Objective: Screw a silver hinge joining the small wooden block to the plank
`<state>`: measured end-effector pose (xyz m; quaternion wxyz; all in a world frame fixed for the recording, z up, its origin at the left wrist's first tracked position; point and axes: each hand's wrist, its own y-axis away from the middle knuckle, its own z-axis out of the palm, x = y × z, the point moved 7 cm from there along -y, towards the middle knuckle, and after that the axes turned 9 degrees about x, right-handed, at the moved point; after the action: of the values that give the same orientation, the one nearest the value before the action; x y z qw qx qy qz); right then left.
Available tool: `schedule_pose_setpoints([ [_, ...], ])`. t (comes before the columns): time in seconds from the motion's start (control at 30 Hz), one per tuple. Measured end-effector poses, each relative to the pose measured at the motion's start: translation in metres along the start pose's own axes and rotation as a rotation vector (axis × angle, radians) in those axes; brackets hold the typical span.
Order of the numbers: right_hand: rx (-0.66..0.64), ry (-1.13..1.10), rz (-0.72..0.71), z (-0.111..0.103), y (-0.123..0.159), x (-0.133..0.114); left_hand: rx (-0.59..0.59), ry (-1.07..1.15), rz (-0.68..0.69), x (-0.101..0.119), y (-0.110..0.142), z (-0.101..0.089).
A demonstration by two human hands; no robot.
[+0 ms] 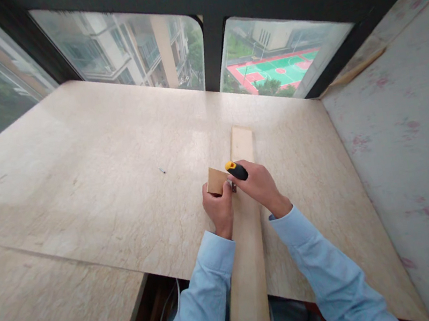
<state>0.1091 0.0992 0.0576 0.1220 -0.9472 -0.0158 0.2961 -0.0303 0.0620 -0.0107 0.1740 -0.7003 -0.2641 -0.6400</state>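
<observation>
My left hand (219, 211) is closed around a small flat piece of wood (216, 181), which it holds at the left edge of a long pale board (246, 264). Against the left thumb sits a small shiny metal fitting (232, 184), partly hidden by the fingers. In my right hand (261, 183) is a screwdriver with a black and yellow handle (237, 170). Its handle end points up and left, and the fingers hide its tip. The right hand is just above the board, close beside the left thumb. A small screw (162, 170) lies on the stone surface, left of both hands.
The board rests on a beige stone sill (114, 198) and sticks out past its front edge towards me. Dark-framed windows (209, 47) close off the back, and a papered wall (416, 150) stands at right. A white cable (178, 295) hangs in the gap below the sill.
</observation>
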Motion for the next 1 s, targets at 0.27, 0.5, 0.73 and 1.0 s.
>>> schedule_pose_setpoints([
  [0.27, 0.012, 0.072, 0.122, 0.002, 0.001, 0.006, -0.003, 0.014, -0.003, 0.0, 0.0, 0.0],
  [0.5, -0.004, 0.041, 0.064, 0.002, 0.001, 0.005, -0.003, 0.014, -0.006, 0.0, 0.0, 0.0],
  [0.73, -0.044, -0.006, -0.044, 0.002, 0.0, -0.002, -0.009, 0.018, -0.007, 0.002, 0.0, 0.0],
  [1.0, -0.063, -0.013, -0.115, 0.003, 0.0, -0.001, -0.007, 0.005, 0.003, 0.001, 0.0, -0.001],
])
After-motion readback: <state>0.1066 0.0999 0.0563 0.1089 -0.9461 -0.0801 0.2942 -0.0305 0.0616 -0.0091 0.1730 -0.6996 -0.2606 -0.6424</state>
